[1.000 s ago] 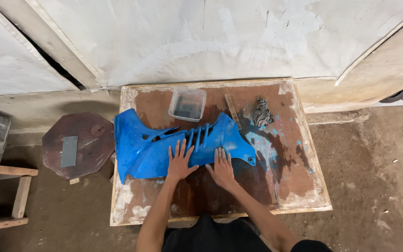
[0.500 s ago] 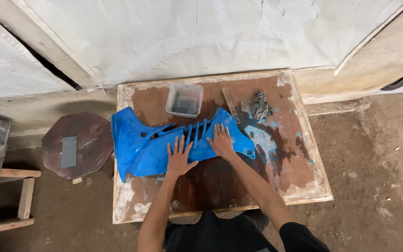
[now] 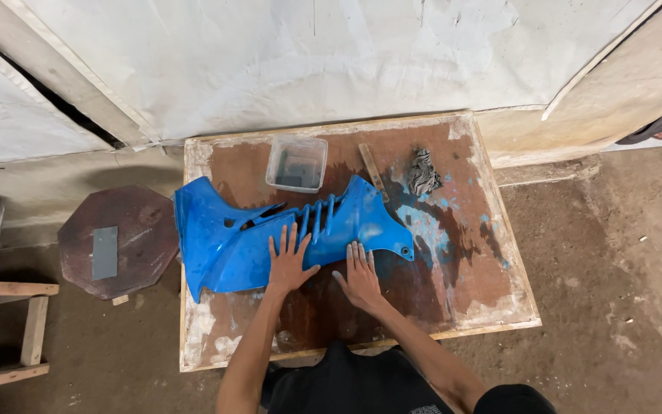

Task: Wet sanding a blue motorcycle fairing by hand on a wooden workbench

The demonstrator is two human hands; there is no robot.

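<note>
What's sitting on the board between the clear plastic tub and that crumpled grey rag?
A short wooden stick lies slanted between the clear tub and the grey rag, on the brown board, seen from the head camera.

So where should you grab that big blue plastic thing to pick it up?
Probably with two hands, from the near long edge. The blue panel lies flat and long across the board, so one hand would let it sag. Take the wide solid part under the left hand and the narrow end by the right hand, not the thin slats.
</note>
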